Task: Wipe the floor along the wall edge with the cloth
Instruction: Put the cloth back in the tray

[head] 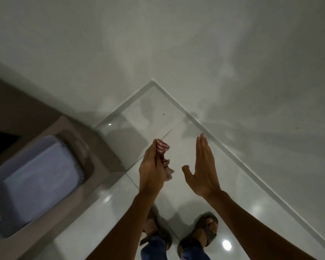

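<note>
The glossy white tiled floor (pixel 158 117) meets white walls in a corner. Two sandalled feet (pixel 201 231) stand on it. A small dark speck (pixel 163 114) lies near the corner.

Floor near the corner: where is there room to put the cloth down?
The floor is bare between the two walls, up to the corner, save one dark speck. It is crowded near the feet and by the cabinet at the left.

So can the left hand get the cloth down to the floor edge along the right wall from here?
Probably yes: the left hand holds the cloth, and nothing lies on the floor along that wall; the open right hand hovers nearby.
</note>
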